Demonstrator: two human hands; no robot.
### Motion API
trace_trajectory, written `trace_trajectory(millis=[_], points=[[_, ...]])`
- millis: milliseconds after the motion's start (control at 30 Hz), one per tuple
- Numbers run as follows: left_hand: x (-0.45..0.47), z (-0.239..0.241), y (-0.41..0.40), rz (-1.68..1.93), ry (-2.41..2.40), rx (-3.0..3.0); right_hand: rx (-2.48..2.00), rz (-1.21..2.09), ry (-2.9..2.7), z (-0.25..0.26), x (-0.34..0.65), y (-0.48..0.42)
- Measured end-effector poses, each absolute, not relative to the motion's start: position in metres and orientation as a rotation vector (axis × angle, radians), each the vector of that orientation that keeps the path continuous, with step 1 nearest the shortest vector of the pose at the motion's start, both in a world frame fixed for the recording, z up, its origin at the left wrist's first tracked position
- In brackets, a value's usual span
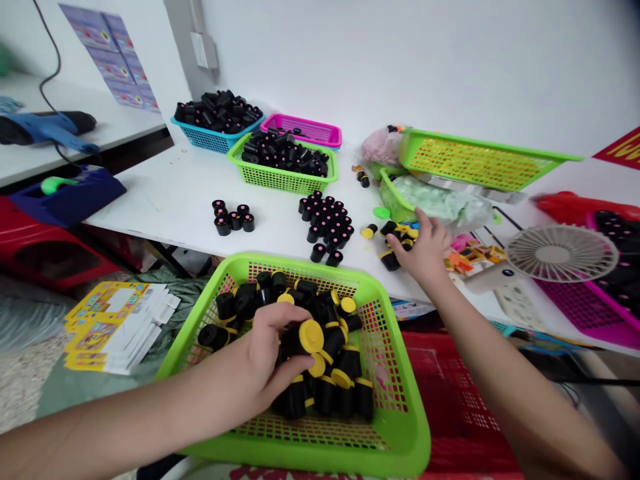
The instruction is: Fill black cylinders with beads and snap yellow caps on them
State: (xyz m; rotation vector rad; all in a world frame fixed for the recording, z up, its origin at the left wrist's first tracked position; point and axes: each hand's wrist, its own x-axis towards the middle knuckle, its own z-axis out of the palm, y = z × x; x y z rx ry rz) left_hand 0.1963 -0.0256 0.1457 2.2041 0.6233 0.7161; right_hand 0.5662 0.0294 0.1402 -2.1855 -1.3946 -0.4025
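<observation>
The left hand [273, 363] closes around a black tube with a yellow cap [306, 340] inside the near green basket [400, 427], which is heaped with similar tubes. The right hand [425, 250] rests open over loose capped pieces [395, 243] on the white tabletop [175, 193].

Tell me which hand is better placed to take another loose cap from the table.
The right hand. It already rests on the small caps by the table edge, while the left hand is down in the near green basket, closed around a yellow-capped black tube.
</observation>
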Motion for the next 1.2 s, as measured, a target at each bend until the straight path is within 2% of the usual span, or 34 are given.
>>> trace_trajectory(millis=[67,100,167,233,300,400,467,567,667,800,933,1067,1200], points=[[0.2,0.143,-0.022,0.786,0.596,2.124,-1.905,-0.274,-1.61,0.158,0.524,0.005],[0.203,0.142,-0.02,0.811,0.568,2.089,-1.766,-0.052,-1.716,0.166,0.499,-0.01],[0.208,0.138,-0.018,0.862,0.505,2.039,-1.566,0.612,-1.835,0.177,0.452,-0.04],[0.213,0.134,-0.017,0.934,0.448,2.008,-1.392,0.992,-1.846,0.182,0.415,-0.061],[0.214,0.133,-0.017,0.975,0.406,2.001,-1.322,1.031,-1.817,0.18,0.399,-0.069],[0.205,0.142,-0.012,0.827,0.519,2.179,-1.377,0.828,-1.752,0.175,0.41,-0.063],[0.195,0.153,-0.007,0.516,0.723,2.411,-1.496,0.733,-1.678,0.173,0.43,-0.055],[0.181,0.161,-0.003,-0.171,0.943,2.568,-1.653,0.719,-1.611,0.171,0.451,-0.05],[0.175,0.158,-0.006,-0.484,0.887,2.555,-1.622,0.85,-1.836,0.168,0.445,-0.055],[0.173,0.155,-0.011,-0.538,0.74,2.671,-1.612,1.115,-2.116,0.159,0.414,-0.063],[0.172,0.154,-0.009,-0.418,0.649,2.704,-1.636,1.316,-2.138,0.153,0.393,-0.067],[0.18,0.153,-0.014,-0.141,0.717,2.514,-1.4,1.623,-1.939,0.151,0.39,-0.066],[0.188,0.156,-0.024,0.227,0.642,2.572,-1.115,1.811,-1.697,0.155,0.391,-0.067]])
